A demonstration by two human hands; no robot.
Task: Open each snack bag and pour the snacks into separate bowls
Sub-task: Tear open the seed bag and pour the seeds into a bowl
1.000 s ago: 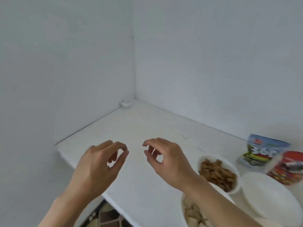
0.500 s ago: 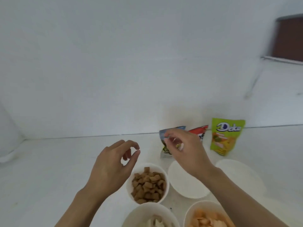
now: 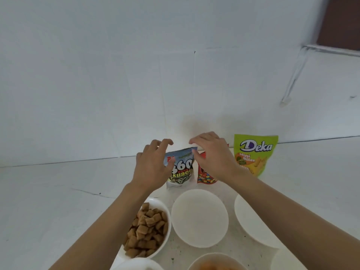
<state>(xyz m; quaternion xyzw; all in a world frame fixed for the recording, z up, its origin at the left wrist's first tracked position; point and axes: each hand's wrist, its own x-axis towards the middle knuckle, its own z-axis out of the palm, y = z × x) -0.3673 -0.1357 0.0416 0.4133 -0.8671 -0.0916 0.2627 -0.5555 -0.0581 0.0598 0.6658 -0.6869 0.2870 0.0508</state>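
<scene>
A blue "360 Kuaci" snack bag stands against the wall at the back of the white counter. My left hand hovers at the bag's left side with curled, parted fingers over its top left corner. My right hand is at the top right corner, which sits between thumb and forefinger; the fingers are still apart. A red candy bag stands partly hidden behind my right hand. Further right stands a green Deka bag. An empty white bowl sits just in front of the bags.
A bowl of brown pillow snacks lies under my left forearm. Another white bowl is partly hidden by my right forearm. A bowl with orange snacks and two more bowl rims show at the bottom edge. The white wall rises right behind the bags.
My view swung right from the bare counter corner to the bags. Both hands moved forward to the top of the blue bag, the left joining the right there.
</scene>
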